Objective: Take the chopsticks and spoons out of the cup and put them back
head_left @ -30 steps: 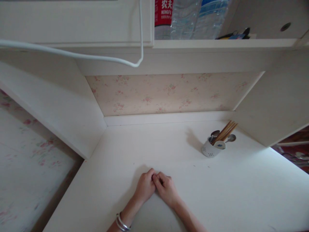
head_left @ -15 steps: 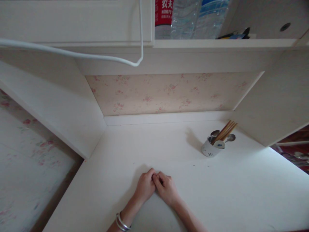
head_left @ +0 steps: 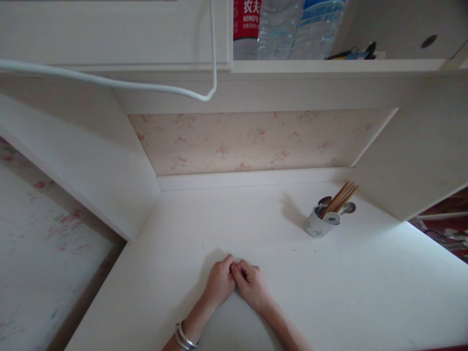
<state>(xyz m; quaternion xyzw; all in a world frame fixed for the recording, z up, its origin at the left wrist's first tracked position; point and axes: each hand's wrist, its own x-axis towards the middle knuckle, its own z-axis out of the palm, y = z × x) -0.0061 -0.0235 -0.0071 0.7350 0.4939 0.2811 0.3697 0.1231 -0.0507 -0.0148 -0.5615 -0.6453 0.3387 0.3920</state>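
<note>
My left hand (head_left: 220,279) rests on the white tabletop (head_left: 175,224), its fingers curled closed; silver bangles (head_left: 185,336) circle that wrist. Touching it at the thumbs and knuckles is my right hand (head_left: 251,284), also closed, with a small dark gap inside its curled fingers. I see no object in either one. Beyond them to the right stands a white perforated utensil holder (head_left: 315,227). Wooden chopsticks (head_left: 340,199), metal spoons (head_left: 348,208) and a white ceramic spoon (head_left: 332,219) lean in it, apart from both hands.
A white cable (head_left: 157,87) hangs across the upper left. On the shelf (head_left: 329,66) above stand clear plastic bottles (head_left: 280,29) and a red-labelled bottle (head_left: 246,24). White side panels (head_left: 413,146) flank the table, and floral wallpaper (head_left: 237,139) covers the back.
</note>
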